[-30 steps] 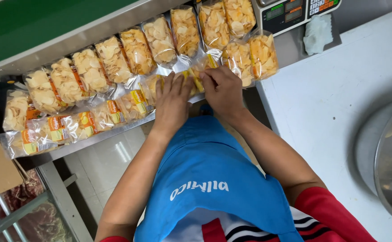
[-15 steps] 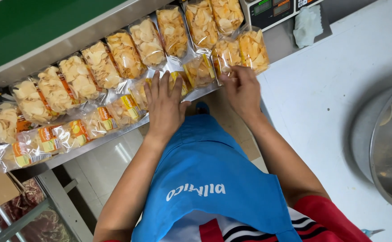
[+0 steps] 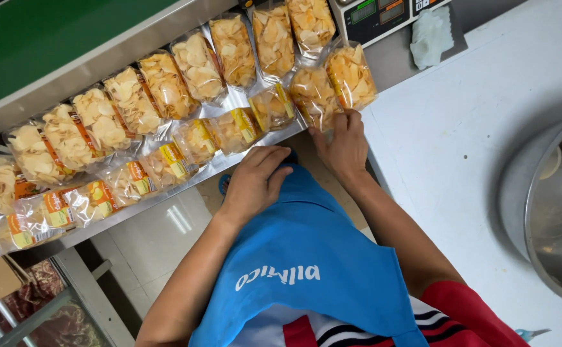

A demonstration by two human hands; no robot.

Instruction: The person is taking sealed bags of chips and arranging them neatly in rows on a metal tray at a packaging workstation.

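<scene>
At the far left, clear bags of pale chips [image 3: 69, 138] lie in two rows on a metal shelf [image 3: 184, 186] that runs from the near left to the far right, below a green surface [image 3: 49, 45]. The far row holds larger bags, the near row smaller ones with yellow and orange labels [image 3: 171, 160]. Further right, the left hand [image 3: 255, 183] rests palm down at the near edge of the shelf, its fingers loosely curled and holding nothing, just touching the top of the blue apron [image 3: 306, 257]. Right of it, the right hand [image 3: 344, 144] reaches further away and its fingertips pinch the near edge of a chip bag [image 3: 332, 87] at the right end of the rows, where two bags sit side by side. That bag lies straight beyond the right hand, its long axis pointing away from the person, roughly in line with the forearm. The right hand is plainly the nearer one; the left is well apart from the bag. Beyond it stands a scale with a display [image 3: 383, 16], then a folded cloth [image 3: 432, 38], a white counter [image 3: 461, 141], and at the far right a steel bowl [image 3: 551, 212].
</scene>
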